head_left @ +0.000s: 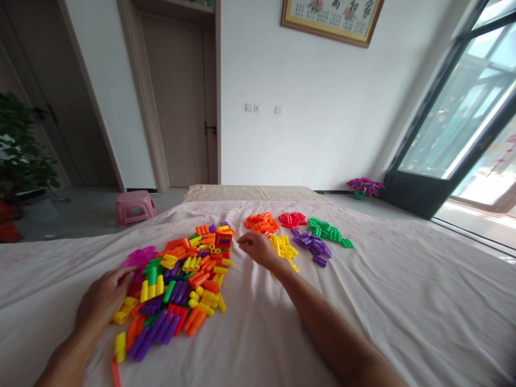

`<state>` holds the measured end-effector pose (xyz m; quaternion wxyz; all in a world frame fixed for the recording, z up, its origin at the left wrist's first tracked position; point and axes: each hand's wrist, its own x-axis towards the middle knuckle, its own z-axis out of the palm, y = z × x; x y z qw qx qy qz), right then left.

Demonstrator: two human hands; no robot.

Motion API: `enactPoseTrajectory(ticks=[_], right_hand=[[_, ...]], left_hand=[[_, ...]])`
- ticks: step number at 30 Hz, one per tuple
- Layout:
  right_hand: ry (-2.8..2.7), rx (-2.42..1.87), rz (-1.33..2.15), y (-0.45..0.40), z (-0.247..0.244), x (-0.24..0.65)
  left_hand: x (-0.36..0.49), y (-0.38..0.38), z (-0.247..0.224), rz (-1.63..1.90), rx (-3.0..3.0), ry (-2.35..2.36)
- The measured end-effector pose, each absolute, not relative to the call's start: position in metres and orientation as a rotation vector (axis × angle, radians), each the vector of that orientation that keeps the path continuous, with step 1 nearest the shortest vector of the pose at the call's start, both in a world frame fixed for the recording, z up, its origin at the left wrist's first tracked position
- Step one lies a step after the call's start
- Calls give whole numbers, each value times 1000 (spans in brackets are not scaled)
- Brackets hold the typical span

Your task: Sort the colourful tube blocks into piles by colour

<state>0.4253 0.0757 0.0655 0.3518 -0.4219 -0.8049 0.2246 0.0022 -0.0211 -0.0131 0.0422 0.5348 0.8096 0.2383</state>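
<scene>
Plastic tube-shaped pieces in orange, yellow, purple, green, red and blue form a mixed pile (179, 293) left of centre in the lower half of the frame; to its right, near mid-frame, lie an orange plastic group (261, 223), a red plastic group (293, 219), a green plastic group (328, 231), a purple plastic group (314, 246) and a yellow plastic group (285, 250). The step in hand appears to be separation by colour; the bare left hand (105, 295) is at the pile's left side, fingers slightly bent, near a glossy magenta plastic piece (141, 258); contact and grip cannot be told. The bare right hand (258, 248) is between pile and groups, fingers curled narrow, fingertips near a red square plastic frame (223, 240); whether they hold anything cannot be told. The next move likely calls for a narrow pinch on one piece at the pile's right border, without dragging neighbours. Pale patterned fabric cloth (403, 301) extends to the right and lower frame edges, giving lateral room; its far edge lies just beyond the groups; the right forearm passes close to the yellow group, so a low sweep risks scattering it.
</scene>
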Motion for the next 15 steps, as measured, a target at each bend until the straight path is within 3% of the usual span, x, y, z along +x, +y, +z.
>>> enactPoseTrajectory(ticks=[10, 15], right_hand=[[-2493, -1094, 336, 42, 45, 398], [-2499, -1113, 346, 44, 58, 407]], left_hand=[[4, -22, -10, 754, 1568, 2423], [3, -20, -11, 712, 1543, 2445]])
